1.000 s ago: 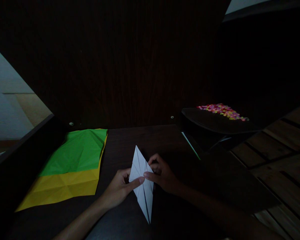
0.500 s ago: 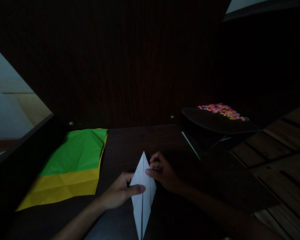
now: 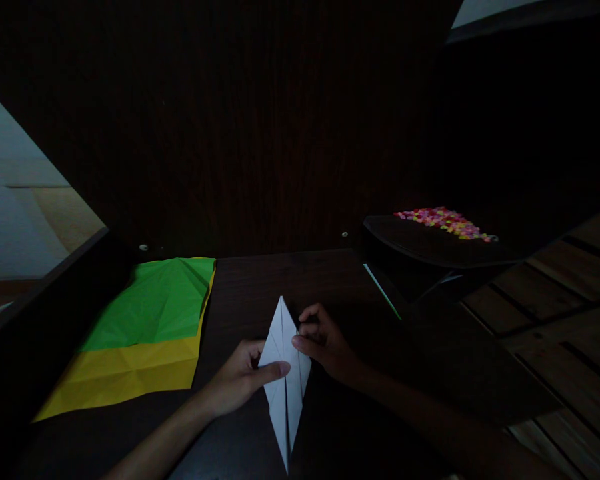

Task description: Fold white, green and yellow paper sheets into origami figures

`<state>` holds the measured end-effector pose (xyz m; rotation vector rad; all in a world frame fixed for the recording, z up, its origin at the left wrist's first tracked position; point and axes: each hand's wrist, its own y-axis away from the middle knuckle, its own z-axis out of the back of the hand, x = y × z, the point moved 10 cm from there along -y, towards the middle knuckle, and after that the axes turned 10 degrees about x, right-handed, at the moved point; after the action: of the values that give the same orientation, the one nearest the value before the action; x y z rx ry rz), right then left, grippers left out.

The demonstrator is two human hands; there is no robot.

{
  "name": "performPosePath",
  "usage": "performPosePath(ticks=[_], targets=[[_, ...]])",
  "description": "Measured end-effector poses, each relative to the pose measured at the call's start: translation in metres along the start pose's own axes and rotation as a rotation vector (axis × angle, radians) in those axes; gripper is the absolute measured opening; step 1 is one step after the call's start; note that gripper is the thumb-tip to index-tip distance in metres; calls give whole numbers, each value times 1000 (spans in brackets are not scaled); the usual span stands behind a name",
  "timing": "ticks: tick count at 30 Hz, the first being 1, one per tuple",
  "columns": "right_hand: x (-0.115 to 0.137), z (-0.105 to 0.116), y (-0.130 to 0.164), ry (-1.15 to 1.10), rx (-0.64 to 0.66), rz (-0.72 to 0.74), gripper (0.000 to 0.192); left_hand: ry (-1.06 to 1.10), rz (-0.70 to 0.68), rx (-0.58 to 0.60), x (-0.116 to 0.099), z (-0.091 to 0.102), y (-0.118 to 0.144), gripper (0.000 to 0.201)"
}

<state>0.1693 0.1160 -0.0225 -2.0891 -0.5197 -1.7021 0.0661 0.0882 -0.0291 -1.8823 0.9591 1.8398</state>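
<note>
A sheet of white paper [image 3: 293, 390], folded into a long diamond with a slit down its lower middle, is held over the dark table. My left hand [image 3: 243, 377] grips its left side, thumb flat across the front and the other fingers behind it. At the upper right edge is my right hand [image 3: 325, 343], its fingers curled and its thumb tip against the paper's edge. Whether the right fingers pinch the edge or only touch it is hard to see in the dim light.
Green paper [image 3: 153, 307] lies over yellow paper [image 3: 125, 377] on the left. A thin pale green strip [image 3: 383, 291] lies to the right. Small pink, red and yellow pieces [image 3: 445, 222] are spread on a dark curved shelf [image 3: 405, 240]. A dark upright panel [image 3: 260, 133] stands behind.
The folded paper has tilted slightly, its top point shifting left and its lower point rising a little to the right. My left hand has moved up slightly; the right has barely moved.
</note>
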Motion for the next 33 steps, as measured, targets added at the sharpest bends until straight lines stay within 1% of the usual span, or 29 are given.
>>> performPosePath(ticks=[4,8,14,17,19,22,24,28,33], targets=[[-6,-7,2,-30,62,-36,43,44,-45,-109,-6,10,1,28],[-10,-12,2,-67,103,-50,45,95,-67,-188,-7,18,2,30],[-4,-15,1,-50,118,-22,42,112,-73,-327,-4,34,8,30],[-2,-14,1,-19,105,-28,40,121,-85,-364,-2,38,10,30],[-1,-12,1,-2,93,-27,40,126,-98,-364,-2,38,10,30],[-2,-9,1,-10,79,-20,42,151,-107,-325,-2,35,8,28],[-4,-8,0,-19,73,-25,41,161,-106,-277,-4,30,7,27],[-9,-12,0,-9,112,-61,32,147,-88,-175,-7,19,4,28],[-11,-17,2,-58,149,-75,39,157,-75,-123,-7,12,3,30]])
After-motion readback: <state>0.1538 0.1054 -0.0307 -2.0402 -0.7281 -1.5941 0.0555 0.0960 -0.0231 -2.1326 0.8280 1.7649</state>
